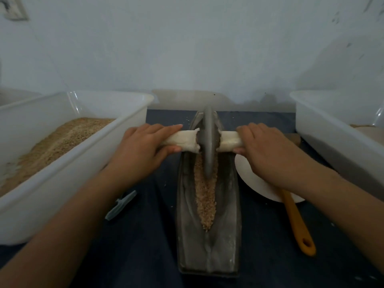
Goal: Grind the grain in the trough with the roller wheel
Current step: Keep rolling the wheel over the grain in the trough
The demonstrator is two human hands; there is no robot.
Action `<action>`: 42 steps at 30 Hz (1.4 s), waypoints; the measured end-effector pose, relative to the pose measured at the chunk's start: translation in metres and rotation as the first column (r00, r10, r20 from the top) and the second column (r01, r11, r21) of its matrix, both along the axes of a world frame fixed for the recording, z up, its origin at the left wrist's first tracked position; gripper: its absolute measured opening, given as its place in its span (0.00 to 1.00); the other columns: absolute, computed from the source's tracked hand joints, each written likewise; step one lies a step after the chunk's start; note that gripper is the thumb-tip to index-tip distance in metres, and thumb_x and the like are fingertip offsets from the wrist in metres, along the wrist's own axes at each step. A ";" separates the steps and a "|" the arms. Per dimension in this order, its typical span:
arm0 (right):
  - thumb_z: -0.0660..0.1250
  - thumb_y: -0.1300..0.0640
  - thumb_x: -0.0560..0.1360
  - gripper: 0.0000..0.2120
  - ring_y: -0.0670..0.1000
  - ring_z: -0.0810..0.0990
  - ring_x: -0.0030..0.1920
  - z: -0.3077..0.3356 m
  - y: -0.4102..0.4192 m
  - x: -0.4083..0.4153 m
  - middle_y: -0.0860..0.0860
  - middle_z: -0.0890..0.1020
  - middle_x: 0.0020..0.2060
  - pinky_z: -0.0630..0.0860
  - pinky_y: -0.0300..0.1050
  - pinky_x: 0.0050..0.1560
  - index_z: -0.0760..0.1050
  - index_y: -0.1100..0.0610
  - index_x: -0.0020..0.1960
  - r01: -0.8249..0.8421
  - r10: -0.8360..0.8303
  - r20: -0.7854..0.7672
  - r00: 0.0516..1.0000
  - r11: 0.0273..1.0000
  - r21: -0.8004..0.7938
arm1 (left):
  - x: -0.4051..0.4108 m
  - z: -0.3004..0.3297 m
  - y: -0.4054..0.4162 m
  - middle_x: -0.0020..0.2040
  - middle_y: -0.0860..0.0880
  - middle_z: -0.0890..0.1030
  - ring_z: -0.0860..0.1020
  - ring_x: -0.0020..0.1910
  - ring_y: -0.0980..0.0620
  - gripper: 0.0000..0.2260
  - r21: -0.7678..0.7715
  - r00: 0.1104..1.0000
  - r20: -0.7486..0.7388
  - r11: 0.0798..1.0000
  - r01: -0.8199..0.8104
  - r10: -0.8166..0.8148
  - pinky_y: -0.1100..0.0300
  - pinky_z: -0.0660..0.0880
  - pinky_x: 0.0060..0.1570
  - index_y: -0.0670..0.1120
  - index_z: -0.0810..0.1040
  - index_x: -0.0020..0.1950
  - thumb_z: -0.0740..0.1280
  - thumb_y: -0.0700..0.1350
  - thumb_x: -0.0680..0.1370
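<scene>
A long grey metal trough (227,225) lies lengthwise on the dark table, its groove filled with pale brown grain (205,196). The grey roller wheel (208,142) stands upright in the groove toward the far half, on a pale wrapped axle handle (187,140). My left hand (143,148) grips the handle's left end, fingers over the top and thumb beneath. My right hand (268,150) grips the right end the same way. The grain beneath the wheel is hidden.
A white plastic tub (68,173) holding ground grain stands at the left. Another white tub (340,140) stands at the right. A white plate (255,183) with an orange-handled utensil (297,223) lies right of the trough. A small grey tool (121,204) lies to its left.
</scene>
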State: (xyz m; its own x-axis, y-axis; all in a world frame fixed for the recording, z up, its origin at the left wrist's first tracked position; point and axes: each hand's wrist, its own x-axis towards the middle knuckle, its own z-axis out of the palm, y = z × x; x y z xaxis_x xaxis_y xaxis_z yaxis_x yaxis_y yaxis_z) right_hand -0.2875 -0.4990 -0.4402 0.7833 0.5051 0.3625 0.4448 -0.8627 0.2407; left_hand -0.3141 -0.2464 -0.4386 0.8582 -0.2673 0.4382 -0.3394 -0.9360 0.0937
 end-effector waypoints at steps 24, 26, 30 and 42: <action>0.52 0.46 0.79 0.17 0.49 0.68 0.47 0.000 -0.001 0.002 0.51 0.73 0.52 0.58 0.41 0.44 0.65 0.55 0.62 -0.001 0.001 -0.006 1.000 1.000 0.009 | 0.002 0.000 0.000 0.56 0.51 0.78 0.74 0.57 0.48 0.23 -0.018 0.998 0.067 1.000 0.024 -0.023 0.55 0.64 0.56 0.55 0.67 0.71 0.62 0.55 0.76; 0.52 0.44 0.78 0.15 0.47 0.65 0.44 0.002 -0.004 -0.002 0.49 0.71 0.50 0.58 0.41 0.43 0.64 0.52 0.58 -0.027 0.027 -0.051 0.998 1.000 0.003 | 0.000 0.006 0.002 0.51 0.52 0.78 0.75 0.52 0.51 0.24 -0.044 0.997 0.006 0.996 0.074 -0.074 0.57 0.67 0.52 0.57 0.67 0.70 0.61 0.59 0.74; 0.53 0.42 0.78 0.12 0.42 0.63 0.36 0.024 -0.003 -0.029 0.43 0.64 0.38 0.59 0.39 0.34 0.55 0.46 0.40 -0.112 0.099 -0.233 0.967 0.993 -0.042 | -0.016 0.026 0.015 0.42 0.56 0.81 0.77 0.42 0.60 0.26 -0.204 0.900 -0.396 0.973 0.105 -0.180 0.67 0.71 0.44 0.69 0.67 0.64 0.59 0.68 0.66; 0.53 0.45 0.79 0.10 0.46 0.69 0.44 0.018 -0.004 -0.019 0.47 0.72 0.48 0.64 0.42 0.42 0.64 0.50 0.54 -0.060 0.068 -0.216 0.974 0.997 0.045 | -0.012 0.018 0.010 0.52 0.55 0.80 0.76 0.47 0.59 0.27 -0.189 0.938 -0.320 0.979 0.071 -0.130 0.64 0.70 0.48 0.65 0.66 0.66 0.58 0.66 0.67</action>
